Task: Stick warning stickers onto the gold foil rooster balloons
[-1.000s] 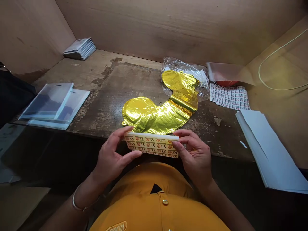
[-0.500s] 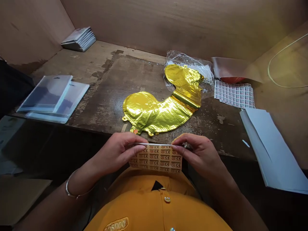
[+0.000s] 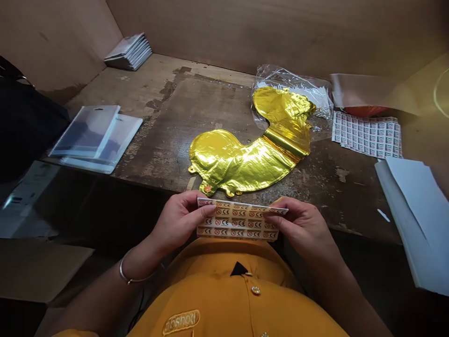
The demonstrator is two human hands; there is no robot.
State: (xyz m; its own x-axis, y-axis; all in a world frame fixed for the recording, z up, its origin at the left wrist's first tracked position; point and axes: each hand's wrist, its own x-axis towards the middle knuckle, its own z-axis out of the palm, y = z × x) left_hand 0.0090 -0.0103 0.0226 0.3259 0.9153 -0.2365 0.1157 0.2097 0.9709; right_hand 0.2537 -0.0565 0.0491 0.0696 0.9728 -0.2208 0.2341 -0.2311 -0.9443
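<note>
Between my two hands is a sticker sheet (image 3: 242, 222) printed with rows of CE marks and small red symbols, held just off the table's front edge. My left hand (image 3: 184, 215) pinches its left end, thumb on the printed face. At the right end my right hand (image 3: 298, 220) grips it the same way, with fingers behind the sheet. Just beyond them a gold foil balloon (image 3: 245, 161), flat and curved, lies on the worn wooden table (image 3: 157, 135). A small orange-red dot shows on the balloon's tab near my left hand.
Clear plastic sleeves (image 3: 87, 131) lie at the left edge, and a stack of packets (image 3: 129, 51) sits in the back left corner. A clear bag (image 3: 319, 93) is behind the balloon. Further right are more sticker sheets (image 3: 368, 133) and white paper sheets (image 3: 410, 201).
The sticker sheet has tilted so its printed face shows more squarely, and its upper corners now stand clear of my fingers. My hands are slightly further apart. The view has shifted left.
</note>
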